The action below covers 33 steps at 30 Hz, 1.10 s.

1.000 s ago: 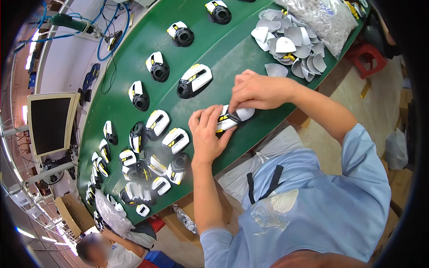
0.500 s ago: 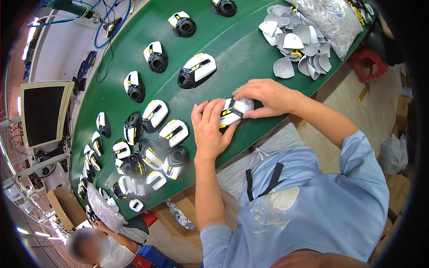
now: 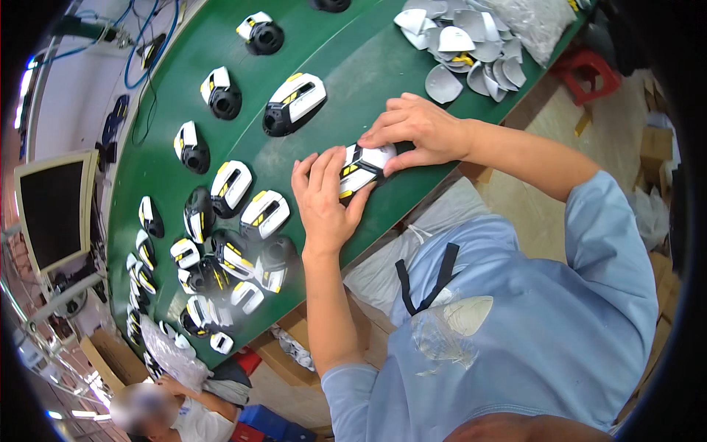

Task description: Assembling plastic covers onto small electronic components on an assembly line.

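Note:
On the green table, near its front edge, lies a white, black and yellow plastic housing [image 3: 359,171] between my hands. My left hand [image 3: 324,202] is wrapped over its left end, fingers on top and thumb along the near side. At the other end, my right hand [image 3: 421,134] grips the smooth white cap [image 3: 378,158] with thumb and fingertips. My palms and fingers hide part of the housing. Just beyond my left hand rests a similar housing [image 3: 296,103] whose black round end is uncovered.
Loose curved white-grey caps [image 3: 471,46] lie heaped at the far right beside a clear plastic bag [image 3: 530,26]. Several more housings [image 3: 234,254] crowd the left of the green table [image 3: 368,66]. A monitor [image 3: 53,210], a co-worker [image 3: 195,405] and a red stool [image 3: 589,76] are around it.
The whole view has shifted, so the table things appear farther left and mostly higher. Both hands stay on the housing; its white cap sits between my right thumb and fingers as before.

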Each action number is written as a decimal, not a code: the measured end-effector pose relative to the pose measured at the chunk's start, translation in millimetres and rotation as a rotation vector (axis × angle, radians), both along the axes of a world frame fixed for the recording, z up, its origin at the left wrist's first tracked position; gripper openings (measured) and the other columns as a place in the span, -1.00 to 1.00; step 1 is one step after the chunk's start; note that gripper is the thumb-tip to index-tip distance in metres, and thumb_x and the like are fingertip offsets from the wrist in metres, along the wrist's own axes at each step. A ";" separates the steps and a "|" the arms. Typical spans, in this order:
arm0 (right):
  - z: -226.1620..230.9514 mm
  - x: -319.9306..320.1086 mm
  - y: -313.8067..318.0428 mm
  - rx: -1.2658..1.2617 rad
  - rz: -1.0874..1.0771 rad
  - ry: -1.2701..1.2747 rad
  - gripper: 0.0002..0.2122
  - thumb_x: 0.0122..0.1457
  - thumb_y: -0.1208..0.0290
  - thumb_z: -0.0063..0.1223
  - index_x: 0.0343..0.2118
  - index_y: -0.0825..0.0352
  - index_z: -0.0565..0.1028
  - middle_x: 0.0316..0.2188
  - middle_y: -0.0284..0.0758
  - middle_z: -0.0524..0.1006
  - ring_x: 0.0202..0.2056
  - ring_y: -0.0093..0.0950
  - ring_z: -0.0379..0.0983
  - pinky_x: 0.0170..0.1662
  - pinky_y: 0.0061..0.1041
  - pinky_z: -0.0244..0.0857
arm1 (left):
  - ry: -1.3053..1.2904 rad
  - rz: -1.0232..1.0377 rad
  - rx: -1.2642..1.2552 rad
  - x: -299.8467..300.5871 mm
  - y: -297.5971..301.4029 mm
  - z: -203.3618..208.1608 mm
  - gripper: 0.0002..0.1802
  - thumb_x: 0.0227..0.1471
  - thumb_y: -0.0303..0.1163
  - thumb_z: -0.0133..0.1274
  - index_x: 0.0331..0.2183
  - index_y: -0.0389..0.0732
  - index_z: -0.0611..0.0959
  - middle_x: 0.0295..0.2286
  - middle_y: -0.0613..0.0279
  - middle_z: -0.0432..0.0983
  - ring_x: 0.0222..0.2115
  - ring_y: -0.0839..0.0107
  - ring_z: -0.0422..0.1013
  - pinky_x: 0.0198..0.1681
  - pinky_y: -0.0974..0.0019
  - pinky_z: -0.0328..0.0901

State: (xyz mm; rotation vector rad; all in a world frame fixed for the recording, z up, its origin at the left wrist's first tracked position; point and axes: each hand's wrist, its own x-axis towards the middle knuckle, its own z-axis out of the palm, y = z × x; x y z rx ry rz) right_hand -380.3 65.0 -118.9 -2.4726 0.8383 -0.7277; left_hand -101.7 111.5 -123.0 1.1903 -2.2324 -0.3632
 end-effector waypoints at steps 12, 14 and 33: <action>-5.1 -6.3 13.5 -0.013 -0.008 -0.139 -0.51 0.05 0.16 0.54 0.03 0.23 0.68 -0.01 -0.37 0.72 -0.21 -0.34 0.54 -0.09 -0.31 0.42 | 0.073 0.056 -0.047 -11.8 16.5 -4.0 -0.22 -0.14 -0.30 0.54 0.13 -0.25 0.62 0.06 0.03 0.58 0.07 -0.11 0.40 0.14 -0.06 0.35; 2.2 -8.4 15.9 -0.040 -0.014 -0.089 -0.55 0.08 0.17 0.51 0.02 0.22 0.68 0.02 -0.36 0.71 -0.22 -0.31 0.53 -0.06 -0.29 0.45 | 0.075 0.072 -0.046 -13.4 18.0 -3.8 -0.22 -0.15 -0.28 0.55 0.12 -0.25 0.63 0.05 0.04 0.59 0.06 -0.10 0.40 0.14 -0.06 0.34; 8.9 -14.1 -5.2 0.151 0.095 0.133 -0.54 0.11 0.09 0.46 0.04 0.15 0.66 -0.13 -0.47 0.67 -0.20 -0.35 0.49 -0.12 -0.30 0.27 | 0.033 0.026 0.060 -21.6 6.0 0.0 -0.24 -0.10 -0.08 0.52 0.09 -0.21 0.67 0.00 0.23 0.60 0.04 0.04 0.39 0.20 -0.06 0.18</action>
